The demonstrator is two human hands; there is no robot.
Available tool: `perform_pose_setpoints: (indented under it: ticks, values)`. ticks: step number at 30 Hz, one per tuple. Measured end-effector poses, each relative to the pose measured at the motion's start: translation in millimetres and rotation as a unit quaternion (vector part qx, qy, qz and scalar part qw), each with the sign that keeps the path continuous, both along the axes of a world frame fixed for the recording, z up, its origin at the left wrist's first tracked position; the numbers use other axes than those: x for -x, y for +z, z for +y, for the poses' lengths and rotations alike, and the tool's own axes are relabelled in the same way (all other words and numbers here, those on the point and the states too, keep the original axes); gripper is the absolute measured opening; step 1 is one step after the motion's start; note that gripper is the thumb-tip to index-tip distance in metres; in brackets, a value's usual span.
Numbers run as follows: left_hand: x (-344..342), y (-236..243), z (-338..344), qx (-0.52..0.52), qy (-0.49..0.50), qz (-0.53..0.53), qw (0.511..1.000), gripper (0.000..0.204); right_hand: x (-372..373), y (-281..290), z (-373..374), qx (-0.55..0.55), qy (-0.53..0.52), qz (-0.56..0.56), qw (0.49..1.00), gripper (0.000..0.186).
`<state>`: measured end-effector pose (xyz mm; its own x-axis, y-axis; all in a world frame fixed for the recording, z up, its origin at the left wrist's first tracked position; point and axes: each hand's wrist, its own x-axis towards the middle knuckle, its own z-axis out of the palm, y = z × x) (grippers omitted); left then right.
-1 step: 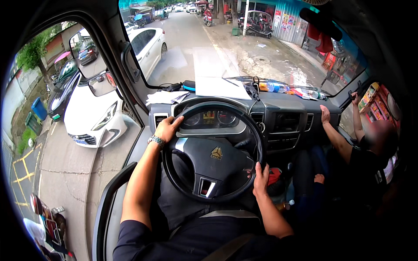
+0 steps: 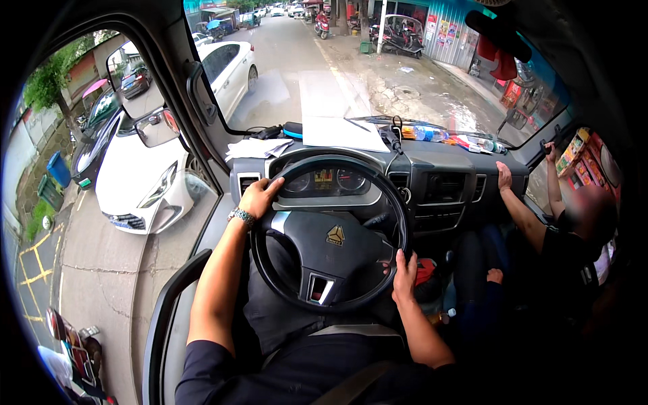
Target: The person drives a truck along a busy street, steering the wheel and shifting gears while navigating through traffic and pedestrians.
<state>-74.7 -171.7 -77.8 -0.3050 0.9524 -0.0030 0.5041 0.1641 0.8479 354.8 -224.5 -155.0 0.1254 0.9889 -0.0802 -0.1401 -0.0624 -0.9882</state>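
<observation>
left hand (image 2: pixel 260 198) and right hand (image 2: pixel 403 278) clasping steering wheel (image 2: pixel 331 248), gauges (image 2: pixel 349 180) partly hidden behind, passenger (image 2: pixel 532 221) half shadowed

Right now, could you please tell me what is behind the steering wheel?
Behind the steering wheel, the instrument cluster shows through the upper opening, including a display and gauges; whatever lies directly behind the wheel's middle is covered.

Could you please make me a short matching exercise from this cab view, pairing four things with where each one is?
1. Black round steering wheel
2. Silvery link-banded wristwatch
3. Large white paper sheet
4. Blue upright bin

A. On top of the dark grey dashboard
B. Outside, beside a dark green bin
C. Around the wrist of the left hand
D. Gripped by the left hand and right hand

Pairs: 1-D, 2-C, 3-A, 4-B
</observation>
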Motion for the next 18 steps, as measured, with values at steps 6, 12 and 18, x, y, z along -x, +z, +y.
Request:
perform_pose_setpoints:
  ticks: [6,12,18]
  values:
    - [0.1,-8.1,-13.9,-0.005,-0.007,-0.051,0.999,0.06,-0.3,4.9,-2.4,0.008,0.006,-0.029,1.0,0.033]
    - [9.1,-55.1,-81.6,-0.083,0.084,-0.157,0.981,0.048,15.0,-14.1,-22.2,0.018,0.037,-0.004,0.999,0.033]
    - [-38.4,-66.3,-135.1,-0.108,0.189,-0.136,0.966,0.047,12.9,-22.0,-32.6,0.035,0.006,-0.046,0.998,0.036]
